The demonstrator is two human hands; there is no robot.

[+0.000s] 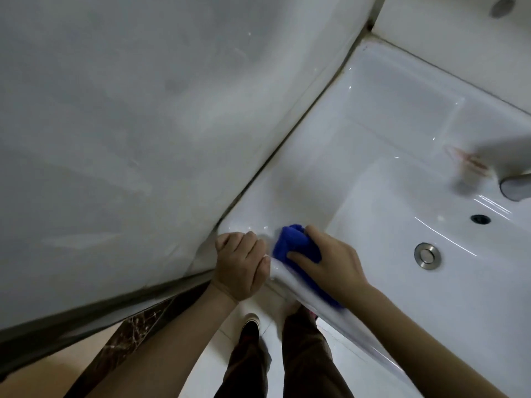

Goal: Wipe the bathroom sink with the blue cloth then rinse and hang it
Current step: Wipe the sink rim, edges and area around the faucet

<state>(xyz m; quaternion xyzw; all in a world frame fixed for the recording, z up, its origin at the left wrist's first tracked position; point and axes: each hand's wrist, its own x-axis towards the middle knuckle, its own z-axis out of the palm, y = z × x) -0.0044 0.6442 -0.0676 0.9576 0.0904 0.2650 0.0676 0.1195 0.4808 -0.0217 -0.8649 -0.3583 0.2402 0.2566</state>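
Hands (241, 262) (330, 262), two, grip one sink (373, 145), one cloth (296, 242).

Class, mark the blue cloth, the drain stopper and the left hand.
blue cloth (290, 239): head view, bunched upper fold.
drain stopper (427, 255): head view, metal centre.
left hand (241, 262): head view, back of hand, gripping the sink (373, 211) corner.

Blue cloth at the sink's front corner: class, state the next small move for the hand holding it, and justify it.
Probably the right hand should sweep the blue cloth from the corner into the basin toward the drain: the cloth sits bunched on the sink rim beside the left hand.
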